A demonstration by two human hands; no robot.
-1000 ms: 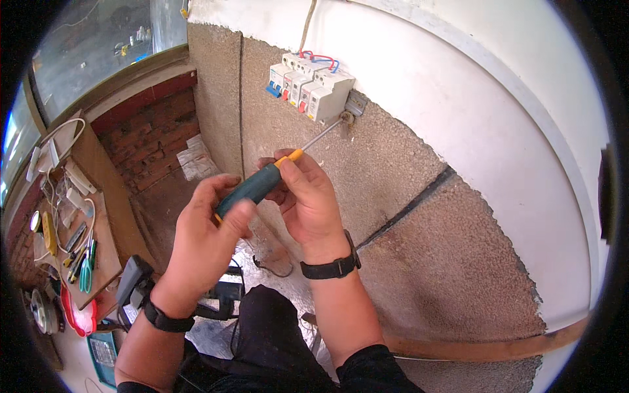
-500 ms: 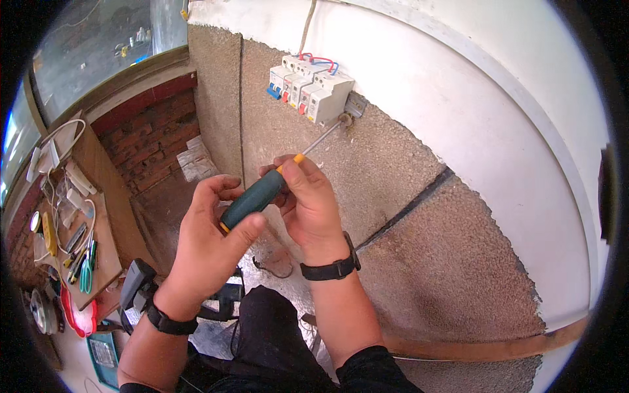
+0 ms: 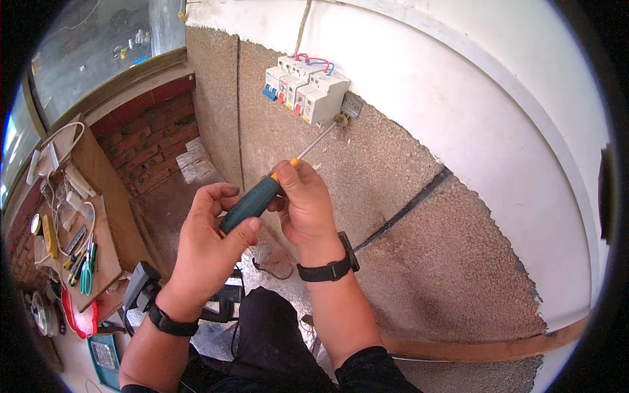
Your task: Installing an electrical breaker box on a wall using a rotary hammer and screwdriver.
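Note:
A screwdriver (image 3: pixel 251 205) with a dark green handle and a yellow collar slants up to the right between my hands. My left hand (image 3: pixel 214 226) is closed around the butt of its handle. Thumb and fingers of my right hand (image 3: pixel 303 200) pinch it near the yellow collar. The steel shaft reaches a small round fastener (image 3: pixel 342 120) on the wall, just below the end of a metal mounting rail (image 3: pixel 352 105). On that rail sits a row of white circuit breakers (image 3: pixel 306 92) with blue and red levers. Short red and blue wires loop over their top.
On the left stands a wooden board surface (image 3: pixel 108 262) with cables, pliers with teal handles (image 3: pixel 86 278) and other tools. Below it are a red tray (image 3: pixel 80 321) and a teal tray (image 3: pixel 105 357). The rough grey wall (image 3: pixel 432 262) rises in front and to the right.
The screwdriver and both hands keep nearly the same pose, with the left fingers shifted slightly on the handle. The whole view has moved a little.

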